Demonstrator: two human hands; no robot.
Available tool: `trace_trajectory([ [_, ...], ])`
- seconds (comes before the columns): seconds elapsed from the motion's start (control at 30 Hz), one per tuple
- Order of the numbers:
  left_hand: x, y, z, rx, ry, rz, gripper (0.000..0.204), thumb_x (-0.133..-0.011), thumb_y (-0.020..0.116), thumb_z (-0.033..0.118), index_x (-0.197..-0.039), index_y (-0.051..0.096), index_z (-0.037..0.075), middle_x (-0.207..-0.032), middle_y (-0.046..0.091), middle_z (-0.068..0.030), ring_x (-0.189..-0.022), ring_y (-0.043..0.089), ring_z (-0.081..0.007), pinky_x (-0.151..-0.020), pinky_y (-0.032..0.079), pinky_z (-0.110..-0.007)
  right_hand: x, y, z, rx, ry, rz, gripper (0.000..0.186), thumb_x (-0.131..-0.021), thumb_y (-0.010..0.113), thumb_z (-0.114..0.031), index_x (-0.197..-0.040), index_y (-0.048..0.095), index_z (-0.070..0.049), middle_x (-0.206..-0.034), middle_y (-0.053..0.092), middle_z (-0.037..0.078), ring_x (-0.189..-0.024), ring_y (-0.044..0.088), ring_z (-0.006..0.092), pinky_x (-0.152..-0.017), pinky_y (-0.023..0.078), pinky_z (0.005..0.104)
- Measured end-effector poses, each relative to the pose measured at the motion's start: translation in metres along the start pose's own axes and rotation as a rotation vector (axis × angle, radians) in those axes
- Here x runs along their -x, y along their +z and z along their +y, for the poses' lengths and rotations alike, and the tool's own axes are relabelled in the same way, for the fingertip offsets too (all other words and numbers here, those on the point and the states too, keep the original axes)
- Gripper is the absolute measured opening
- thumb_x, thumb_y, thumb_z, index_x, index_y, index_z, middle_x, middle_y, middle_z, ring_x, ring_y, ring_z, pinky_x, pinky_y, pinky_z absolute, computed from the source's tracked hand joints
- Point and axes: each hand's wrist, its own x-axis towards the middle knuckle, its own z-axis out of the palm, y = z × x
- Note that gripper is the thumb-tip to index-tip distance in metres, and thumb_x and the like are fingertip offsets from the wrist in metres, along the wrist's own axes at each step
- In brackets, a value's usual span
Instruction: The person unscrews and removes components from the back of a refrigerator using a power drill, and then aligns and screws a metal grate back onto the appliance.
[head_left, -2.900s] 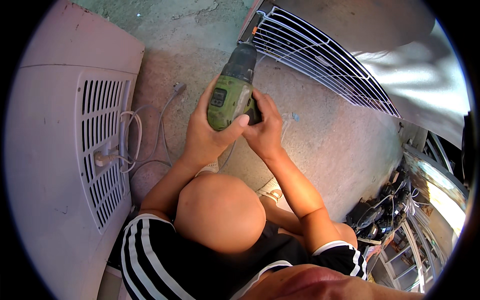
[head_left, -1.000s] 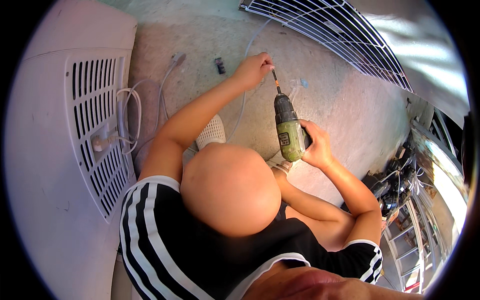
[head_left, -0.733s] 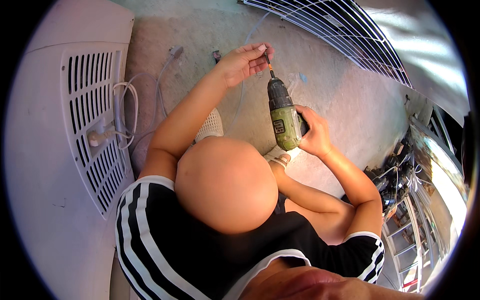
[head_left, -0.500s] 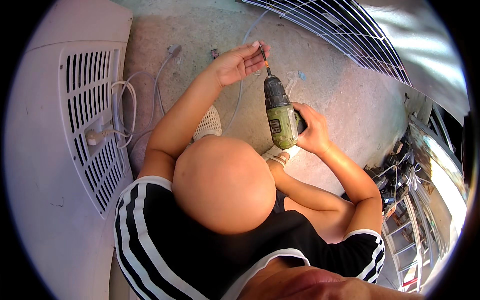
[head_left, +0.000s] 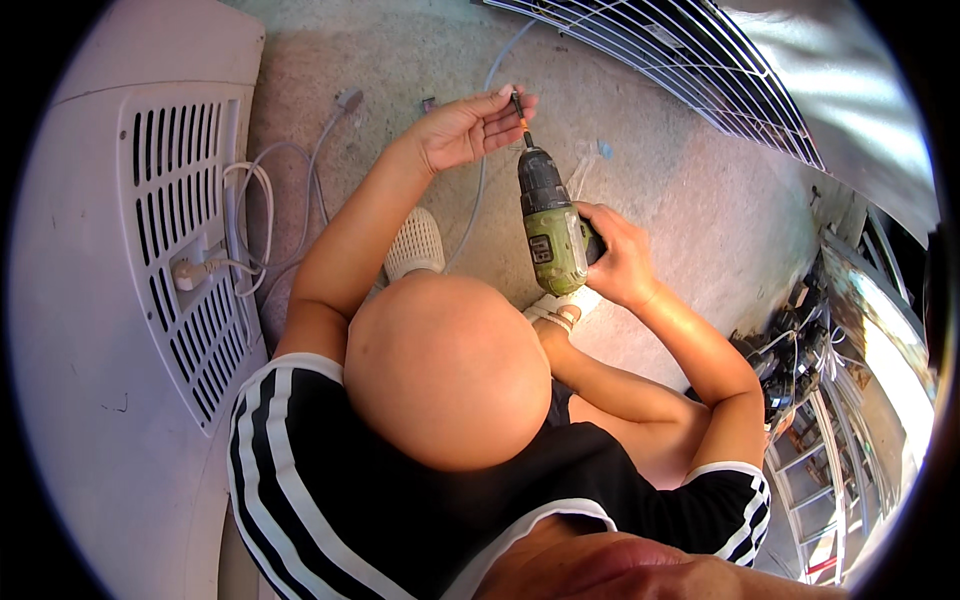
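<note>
A green and black cordless drill (head_left: pixel 552 235) points away from me, with my right hand (head_left: pixel 622 258) wrapped round its grip. From its black chuck a long driver bit (head_left: pixel 523 124) with an orange band sticks out. My left hand (head_left: pixel 468 132) pinches the bit's far end between thumb and forefinger, while its other fingers curl loosely behind. Whether a small screw sits at that tip is too small to tell. Both hands are above the concrete floor, beyond my raised bare knee (head_left: pixel 448 370).
At left stands a white appliance casing (head_left: pixel 60 300) with slotted vents and a plugged-in cable. A grey cord (head_left: pixel 484 165) and a loose plug (head_left: pixel 349 99) lie on the floor. A white wire rack (head_left: pixel 700 85) is at far right; black parts (head_left: pixel 785 350) and a ladder-like frame (head_left: pixel 815 480) are nearer.
The drill has shifted slightly left and away from me, together with my right hand. My left hand has moved a little left, still pinching the bit's end.
</note>
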Motion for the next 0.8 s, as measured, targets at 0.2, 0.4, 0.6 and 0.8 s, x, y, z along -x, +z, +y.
trace_trajectory([
  [0.2,-0.01,-0.012,0.027,-0.089,0.075,0.053,0.024,-0.096,0.059,0.023,-0.11,0.062,0.005,-0.103,0.069,-0.0049,-0.088,0.068,-0.0138,-0.077,0.059,-0.026,-0.029,0.007,-0.003,-0.003,0.018,-0.058,0.058,-0.062,0.073,-0.008,-0.118,0.057,-0.005,-0.099,0.062,0.014,-0.09,0.061,0.0348,-0.076,0.05,0.0395],
  [0.4,-0.045,-0.027,0.075,-0.267,0.27,0.335,0.017,-0.09,0.067,0.018,-0.102,0.062,0.006,-0.095,0.07,-0.0057,-0.083,0.068,-0.0136,-0.074,0.058,-0.025,-0.083,0.036,0.002,0.05,0.037,-0.015,0.063,-0.066,0.076,-0.016,-0.124,0.055,-0.006,-0.102,0.061,0.014,-0.092,0.061,0.0345,-0.079,0.05,0.0401],
  [0.6,-0.078,-0.037,0.102,-0.42,0.393,0.417,0.017,-0.09,0.066,0.012,-0.104,0.06,0.005,-0.093,0.07,-0.0073,-0.079,0.067,-0.0151,-0.069,0.056,-0.023,-0.116,0.069,0.004,0.056,0.081,0.143,0.061,-0.068,0.076,-0.019,-0.125,0.057,-0.01,-0.103,0.062,0.013,-0.095,0.062,0.0329,-0.081,0.051,0.0398],
  [0.8,-0.085,-0.034,0.106,-0.465,0.448,0.45,0.022,-0.089,0.066,0.011,-0.109,0.061,0.003,-0.092,0.07,-0.0082,-0.075,0.067,-0.0153,-0.069,0.056,-0.024,-0.124,0.073,0.006,0.052,0.095,0.165,0.061,-0.068,0.076,-0.019,-0.125,0.057,-0.011,-0.103,0.063,0.013,-0.095,0.062,0.0331,-0.082,0.051,0.0396],
])
